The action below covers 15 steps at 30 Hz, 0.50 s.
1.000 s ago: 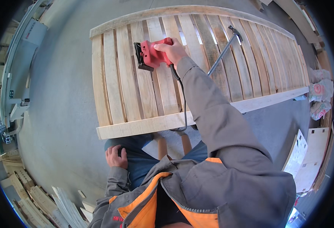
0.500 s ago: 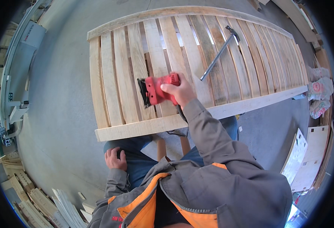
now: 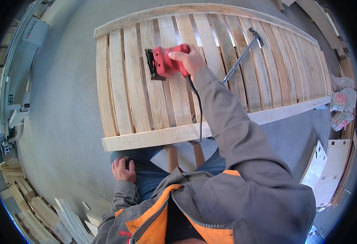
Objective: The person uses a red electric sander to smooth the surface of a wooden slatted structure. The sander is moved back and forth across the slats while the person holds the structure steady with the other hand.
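My right hand (image 3: 192, 61) is closed around a red electric sander (image 3: 168, 60) with a black flat base facing left. The sander is over the left part of a slatted wooden frame (image 3: 146, 137), above the pale slats. Whether its base touches them I cannot tell. A black cord (image 3: 200, 110) hangs from the tool over the near rail. My left hand (image 3: 123, 169) lies on my left thigh, fingers apart and holding nothing. Right of the sander, a claw hammer (image 3: 243, 55) with a metal handle rests on the slats, its lower end partly behind my right sleeve.
Long boards (image 3: 48, 215) are stacked on the floor at the lower left. A long metal machine (image 3: 14, 81) stands along the left side. At the right are stuffed sacks (image 3: 343, 99) and leaning wooden panels (image 3: 328, 173).
My right hand has carried the sander away from me, toward the far rail, and more of its cord shows. My left hand has stayed on my thigh.
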Motion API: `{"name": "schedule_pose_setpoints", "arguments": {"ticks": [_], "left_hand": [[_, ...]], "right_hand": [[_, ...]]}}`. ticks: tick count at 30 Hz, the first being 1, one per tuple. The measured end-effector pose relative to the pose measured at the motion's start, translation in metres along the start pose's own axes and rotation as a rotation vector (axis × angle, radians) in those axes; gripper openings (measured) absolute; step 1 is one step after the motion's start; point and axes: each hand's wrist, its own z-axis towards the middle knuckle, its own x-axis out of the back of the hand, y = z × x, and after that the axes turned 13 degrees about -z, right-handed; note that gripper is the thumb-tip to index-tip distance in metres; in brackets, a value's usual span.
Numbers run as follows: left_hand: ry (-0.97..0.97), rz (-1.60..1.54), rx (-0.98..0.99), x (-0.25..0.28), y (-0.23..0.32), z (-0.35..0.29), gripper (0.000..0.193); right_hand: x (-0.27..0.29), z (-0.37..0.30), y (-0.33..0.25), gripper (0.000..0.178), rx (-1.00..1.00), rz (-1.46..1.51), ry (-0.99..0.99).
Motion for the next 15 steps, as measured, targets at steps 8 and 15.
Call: {"name": "schedule_pose_setpoints", "arguments": {"ticks": [8,15], "left_hand": [[0.012,0.014,-0.021,0.001,0.003,0.002,0.023],[0.003,0.017,-0.034,0.0,0.006,0.002,0.023]], "right_hand": [[-0.001,0.02,-0.018,0.071,-0.018,0.013,-0.01],[0.003,-0.03,0.011,0.064,-0.031,0.075,-0.024]]}}
